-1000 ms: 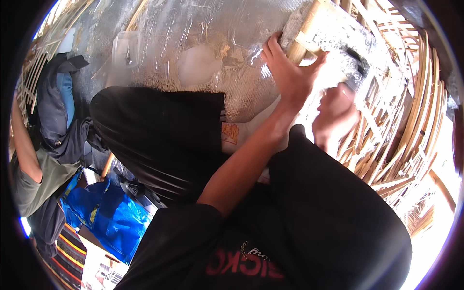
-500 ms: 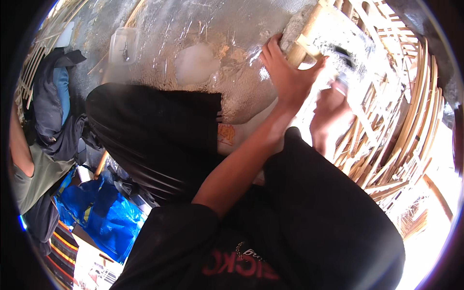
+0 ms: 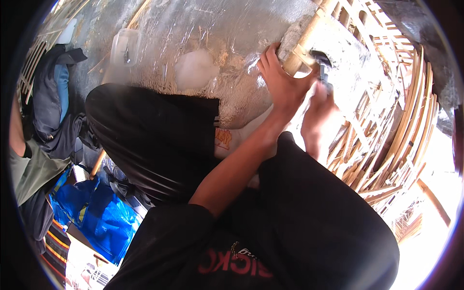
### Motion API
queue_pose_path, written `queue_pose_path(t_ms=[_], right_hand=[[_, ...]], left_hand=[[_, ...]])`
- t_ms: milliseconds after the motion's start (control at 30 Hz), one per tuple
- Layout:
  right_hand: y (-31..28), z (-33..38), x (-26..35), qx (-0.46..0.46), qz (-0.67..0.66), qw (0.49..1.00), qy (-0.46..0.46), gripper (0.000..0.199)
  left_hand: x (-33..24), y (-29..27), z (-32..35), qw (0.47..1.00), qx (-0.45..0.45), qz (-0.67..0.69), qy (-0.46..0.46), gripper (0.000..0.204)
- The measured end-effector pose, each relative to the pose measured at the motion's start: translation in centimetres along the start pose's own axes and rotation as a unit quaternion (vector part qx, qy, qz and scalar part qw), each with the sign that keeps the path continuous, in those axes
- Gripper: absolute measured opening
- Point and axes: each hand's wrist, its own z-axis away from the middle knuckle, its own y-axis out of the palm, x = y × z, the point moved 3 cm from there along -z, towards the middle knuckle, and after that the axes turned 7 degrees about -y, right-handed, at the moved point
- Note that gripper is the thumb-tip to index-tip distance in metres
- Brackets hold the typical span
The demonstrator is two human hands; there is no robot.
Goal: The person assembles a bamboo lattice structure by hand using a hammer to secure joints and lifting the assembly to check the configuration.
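At the upper right, my left hand [image 3: 282, 84] grips the near end of a light bamboo piece [image 3: 305, 41], fingers on its left and thumb on its right. My right hand [image 3: 320, 113], slightly blurred, is closed around the handle of a hammer [image 3: 323, 60]. The dark hammer head is beside the bamboo, close to my left thumb; I cannot tell whether it touches. A rough grey block [image 3: 294, 34] lies along the bamboo's left side. Strong glare washes out the surface around my right hand.
Many split bamboo strips [image 3: 401, 140] are heaped at the right, below a bamboo lattice [image 3: 382, 24]. A clear plastic container [image 3: 124, 48] stands at the upper left on the silvery floor sheet [image 3: 169, 29]. A blue bag [image 3: 96, 217] and another person's sleeve [image 3: 36, 162] are at the left.
The hammer and my right hand have moved left and up, toward the bamboo. My left hand keeps its hold on the bamboo, nearly in place.
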Motion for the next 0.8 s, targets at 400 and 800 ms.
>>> queue_pose_path(t_ms=[400,800], right_hand=[[-1.7,0.3,-0.7,-0.103,-0.491,0.85,0.157,0.038],[-1.4,-1.4,0.4,0.039,-0.132,0.99,-0.01,0.026]], left_hand=[[-1.3,0.5,0.4,0.999,0.023,0.043,-0.005,0.088],[-0.3,0.4,-0.1,1.0,0.004,0.021,0.004,0.095]])
